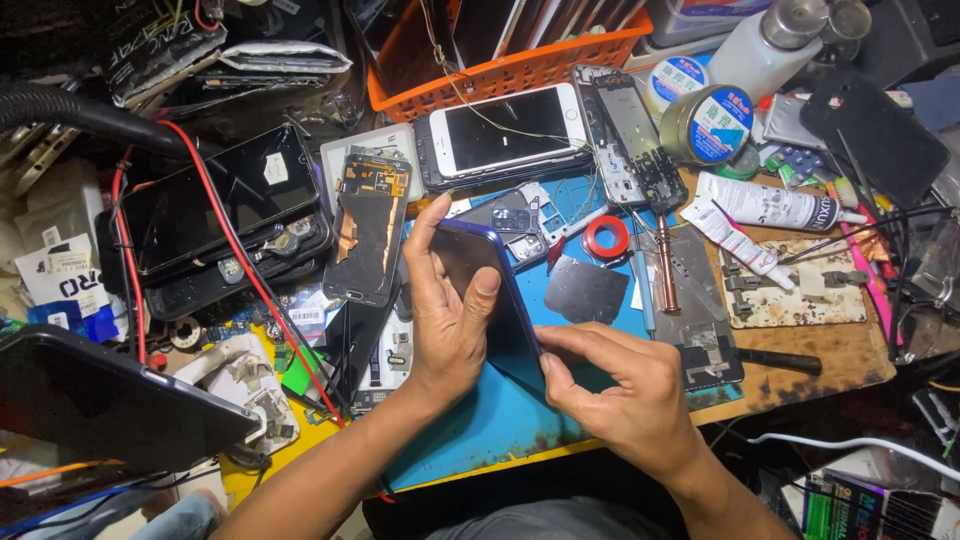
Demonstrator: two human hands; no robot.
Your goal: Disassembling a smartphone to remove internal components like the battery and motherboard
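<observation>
Blue rubber matting (500,420) is lying under a dark, purple-edged phone (495,290) that the person is holding tilted above it. Their left hand (445,300) is wrapping around the phone, thumb pressing on its back, while the right hand (620,385) is pinching its lower right edge. A white smartphone (505,130) and an orange basket (500,70) are sitting well beyond.
</observation>
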